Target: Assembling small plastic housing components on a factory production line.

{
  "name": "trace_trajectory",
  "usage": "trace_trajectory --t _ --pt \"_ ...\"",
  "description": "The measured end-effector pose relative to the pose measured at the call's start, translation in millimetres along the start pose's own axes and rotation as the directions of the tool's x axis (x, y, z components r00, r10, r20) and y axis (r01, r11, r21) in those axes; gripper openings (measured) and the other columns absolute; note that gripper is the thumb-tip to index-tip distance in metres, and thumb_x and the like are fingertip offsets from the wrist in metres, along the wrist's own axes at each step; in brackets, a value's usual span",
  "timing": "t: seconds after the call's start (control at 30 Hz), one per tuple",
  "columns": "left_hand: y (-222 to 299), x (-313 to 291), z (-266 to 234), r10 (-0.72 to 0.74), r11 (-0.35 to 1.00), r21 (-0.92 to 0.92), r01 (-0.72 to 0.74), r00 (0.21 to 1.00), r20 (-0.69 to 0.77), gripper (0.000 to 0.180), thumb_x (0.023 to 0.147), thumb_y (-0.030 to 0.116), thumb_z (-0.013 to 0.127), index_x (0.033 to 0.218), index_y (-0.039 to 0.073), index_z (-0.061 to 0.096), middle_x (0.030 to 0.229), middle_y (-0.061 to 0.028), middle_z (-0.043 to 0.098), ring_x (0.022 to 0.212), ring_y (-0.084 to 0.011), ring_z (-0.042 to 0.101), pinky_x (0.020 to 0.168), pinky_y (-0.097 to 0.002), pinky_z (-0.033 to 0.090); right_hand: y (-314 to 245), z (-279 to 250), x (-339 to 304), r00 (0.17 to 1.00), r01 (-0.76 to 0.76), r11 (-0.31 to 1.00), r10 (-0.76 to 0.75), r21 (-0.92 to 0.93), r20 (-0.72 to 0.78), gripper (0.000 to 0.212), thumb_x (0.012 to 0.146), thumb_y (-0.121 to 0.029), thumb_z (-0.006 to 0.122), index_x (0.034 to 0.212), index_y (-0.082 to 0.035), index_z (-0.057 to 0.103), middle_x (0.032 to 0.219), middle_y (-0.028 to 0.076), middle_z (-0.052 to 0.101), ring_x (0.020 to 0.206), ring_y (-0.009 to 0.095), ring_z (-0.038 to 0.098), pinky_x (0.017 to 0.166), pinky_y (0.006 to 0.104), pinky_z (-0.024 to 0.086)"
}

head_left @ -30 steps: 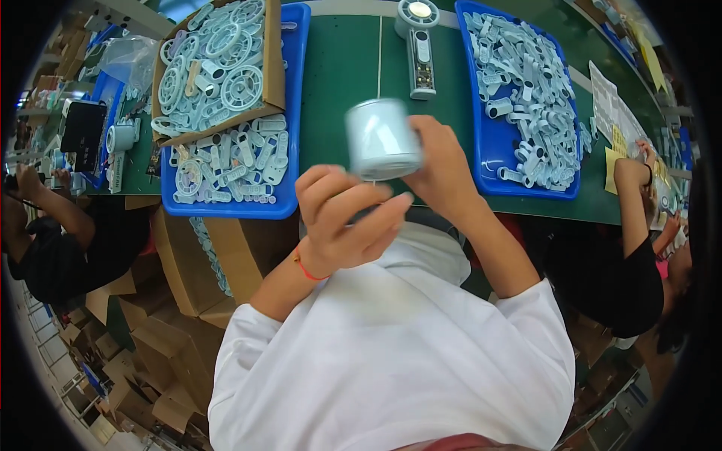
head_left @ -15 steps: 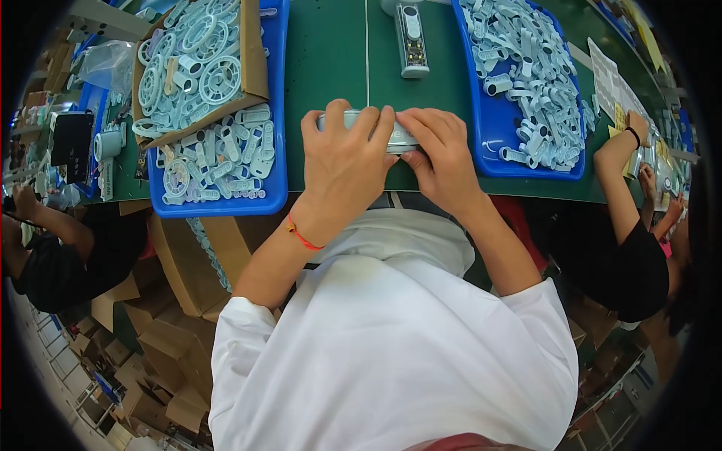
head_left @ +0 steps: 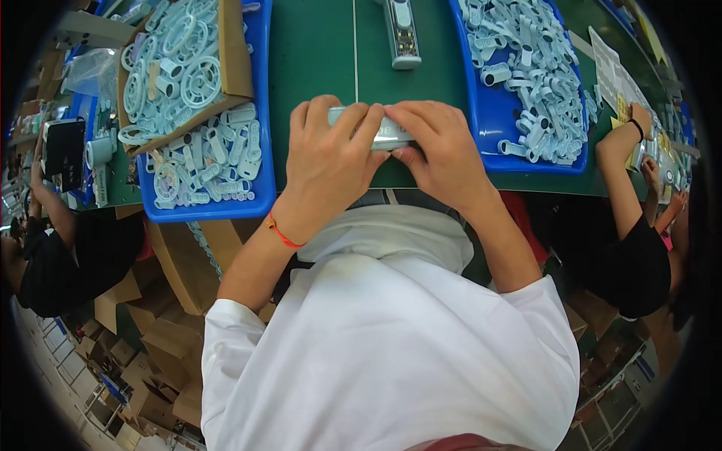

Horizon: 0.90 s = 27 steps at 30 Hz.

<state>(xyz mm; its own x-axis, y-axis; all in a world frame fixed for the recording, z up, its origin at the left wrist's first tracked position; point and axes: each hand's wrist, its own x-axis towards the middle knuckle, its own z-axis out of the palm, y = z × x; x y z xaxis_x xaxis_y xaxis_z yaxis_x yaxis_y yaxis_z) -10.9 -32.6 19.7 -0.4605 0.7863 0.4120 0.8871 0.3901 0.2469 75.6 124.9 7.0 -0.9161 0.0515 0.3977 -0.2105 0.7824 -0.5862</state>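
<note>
Close to the table's near edge, both my hands hold a pale grey-white elongated plastic housing [head_left: 392, 134] with a smooth, rounded front face. My left hand [head_left: 331, 146] is closed over its left end, fingers on the top and far side. At the right end, my right hand [head_left: 442, 146] pinches it between thumb and fingers. The fingers cover both ends and much of the top. Beyond the hands stands a similar long white device [head_left: 403, 36], with a clear window showing electronic parts; its far end is cut off by the frame.
On the left, a blue tray [head_left: 263, 177] of pale blue plastic parts bears a cardboard box [head_left: 238, 52] of rings and more parts. A second blue tray [head_left: 492, 128] of such parts lies right on the green table [head_left: 312, 64]. Co-workers sit on both sides; one's arm [head_left: 620, 161] reaches over papers.
The housing has turned in my hands, so more of its front face shows. Both hands keep their grip. The whole view has shifted slightly, and the left co-worker's arm has moved.
</note>
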Motion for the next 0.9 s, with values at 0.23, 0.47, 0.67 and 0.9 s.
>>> trace_trajectory --t 0.23,0.47,0.67,0.9 --pt "20 -22 10 -0.656 0.163 -0.983 0.083 0.753 -0.045 0.078 0.083 0.039 0.063 0.137 0.001 0.023 0.137 -0.0134 0.028 0.125 -0.0264 0.033 0.104 -0.0417 0.026 -18 -6 0 0.912 -0.410 0.813 0.356 0.414 0.204 0.052 0.078 -0.007 0.063 0.127 0.000 0.047 0.110 0.015 0.055 0.107 0.028 0.051 0.091 0.0338 0.040" --pt "14 20 -2 -0.585 0.457 -0.784 0.420 0.806 0.090 0.060 0.076 0.008 0.064 0.127 -0.003 0.034 0.109 -0.0168 0.049 0.094 -0.0262 0.056 0.078 -0.0341 0.047 11 -90 38 0.911 -0.392 0.910 0.405 -0.135 0.081 0.036 0.078 -0.006 0.060 0.113 -0.007 0.058 0.112 0.011 0.058 0.100 0.025 0.057 0.083 0.0356 0.044" --pt "-16 128 -2 -0.419 0.849 -0.449 0.277 0.871 -0.256 0.052 0.072 0.006 0.061 0.119 0.000 0.040 0.107 -0.0212 0.047 0.094 -0.0406 0.054 0.075 -0.0434 0.047 85 -87 23 0.966 -0.066 0.728 0.217 -0.683 0.138 0.030 0.067 -0.004 0.065 0.095 -0.011 0.055 0.083 0.007 0.056 0.085 0.026 0.055 0.077 0.0395 0.039" --pt "-135 321 90 -0.593 0.748 -0.260 0.610 0.791 0.148 0.050 0.067 0.022 0.069 0.108 -0.001 0.052 0.114 -0.0217 0.051 0.103 -0.0366 0.052 0.087 -0.0422 0.045 69 -103 28 0.975 -0.181 0.882 0.220 -0.436 0.041 0.037 0.078 -0.002 0.057 0.114 -0.008 0.057 0.080 0.011 0.057 0.066 0.028 0.057 0.058 0.0363 0.046"
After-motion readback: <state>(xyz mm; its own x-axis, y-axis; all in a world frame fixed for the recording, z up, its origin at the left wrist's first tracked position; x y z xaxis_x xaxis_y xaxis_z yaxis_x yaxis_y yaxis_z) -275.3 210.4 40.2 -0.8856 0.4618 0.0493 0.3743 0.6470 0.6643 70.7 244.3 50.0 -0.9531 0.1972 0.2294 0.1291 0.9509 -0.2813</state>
